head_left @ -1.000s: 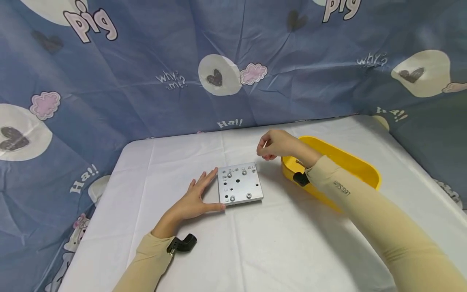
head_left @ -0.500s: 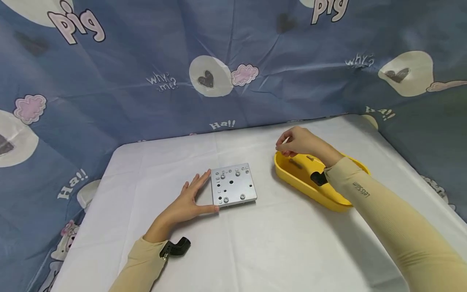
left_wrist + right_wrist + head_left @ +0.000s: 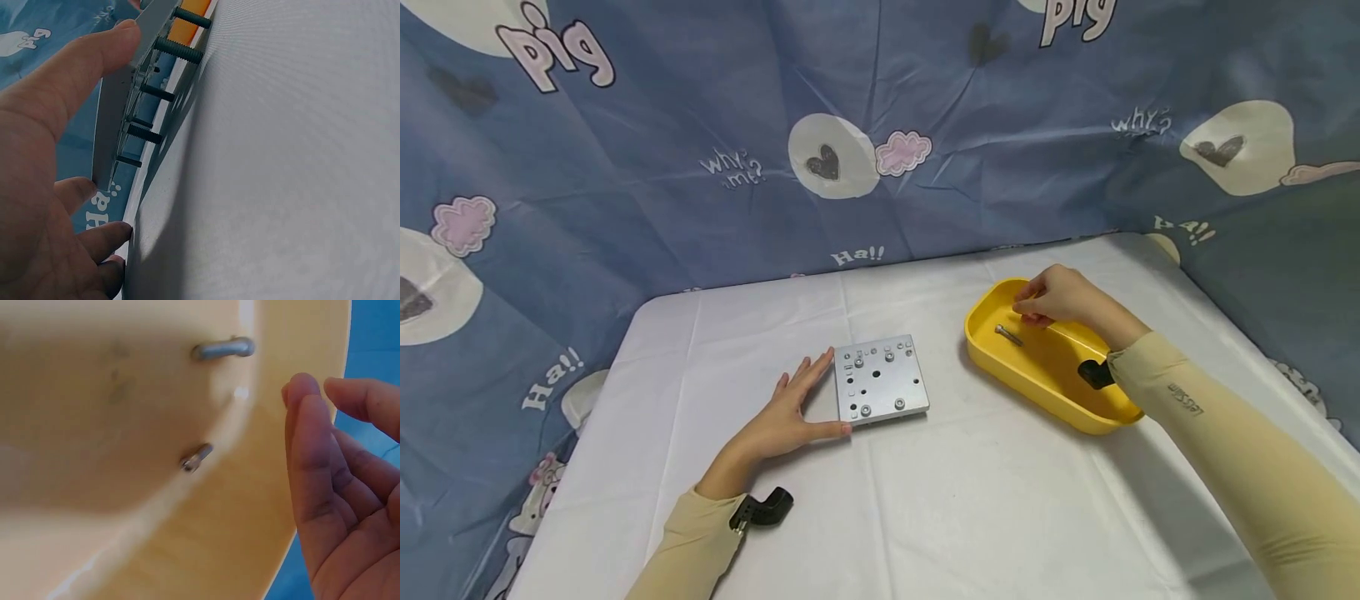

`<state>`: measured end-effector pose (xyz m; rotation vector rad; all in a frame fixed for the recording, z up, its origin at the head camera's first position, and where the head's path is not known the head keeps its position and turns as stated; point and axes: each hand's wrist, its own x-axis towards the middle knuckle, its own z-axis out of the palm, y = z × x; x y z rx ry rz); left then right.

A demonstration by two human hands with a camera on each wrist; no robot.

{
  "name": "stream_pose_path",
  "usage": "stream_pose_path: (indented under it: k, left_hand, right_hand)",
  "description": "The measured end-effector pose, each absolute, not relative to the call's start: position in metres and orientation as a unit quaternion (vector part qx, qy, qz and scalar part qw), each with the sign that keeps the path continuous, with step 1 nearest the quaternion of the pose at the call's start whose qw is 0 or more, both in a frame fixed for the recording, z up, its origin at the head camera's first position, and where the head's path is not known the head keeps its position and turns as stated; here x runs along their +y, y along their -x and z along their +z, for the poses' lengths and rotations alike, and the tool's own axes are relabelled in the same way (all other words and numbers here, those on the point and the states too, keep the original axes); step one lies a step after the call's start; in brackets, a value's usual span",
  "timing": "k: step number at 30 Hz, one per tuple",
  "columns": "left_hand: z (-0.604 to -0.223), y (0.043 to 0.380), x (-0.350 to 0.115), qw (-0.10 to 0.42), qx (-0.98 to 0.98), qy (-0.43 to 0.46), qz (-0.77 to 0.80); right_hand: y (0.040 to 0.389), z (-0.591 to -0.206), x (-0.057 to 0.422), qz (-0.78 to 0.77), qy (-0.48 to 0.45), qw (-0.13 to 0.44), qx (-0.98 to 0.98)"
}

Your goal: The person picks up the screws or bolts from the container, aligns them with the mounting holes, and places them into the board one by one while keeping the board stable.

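Your left hand (image 3: 781, 423) spreads wide against the metal plate (image 3: 882, 385) on the table (image 3: 985, 508), presumably steadying it. Your right hand (image 3: 1066, 298), narrow, holding nothing, is over the yellow tray (image 3: 1026, 381), 2 screws (image 3: 223, 349) inside.

I wear beige: left sleeve (image 3: 688, 533) at seven o'clock, right sleeve (image 3: 1247, 467) at four, with dark lettering (image 3: 1185, 399). A curved black device (image 3: 765, 509) sits on the left, a black gadget (image 3: 1096, 374) on the right.
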<state>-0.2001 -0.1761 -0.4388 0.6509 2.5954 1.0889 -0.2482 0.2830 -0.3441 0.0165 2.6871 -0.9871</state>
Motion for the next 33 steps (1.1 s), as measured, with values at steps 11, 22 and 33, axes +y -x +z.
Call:
stream_pose_path:
  k: [11, 22, 33]
  left_hand:
    - [-0.436, 0.198, -0.177, 0.130, 0.891, -0.218, 0.377]
    - [-0.436, 0.198, -0.174, 0.130, 0.889, -0.223, 0.378]
    - [-0.438, 0.200, -0.175, 0.128, 0.892, -0.223, 0.371]
  right_hand:
    - [0.238, -0.348, 0.297, -0.286, -0.017, 0.141, 0.948]
    - [0.236, -0.358, 0.302, -0.244, -0.005, 0.146, 0.959]
    - [0.241, -0.361, 0.294, -0.194, 0.004, 0.121, 0.973]
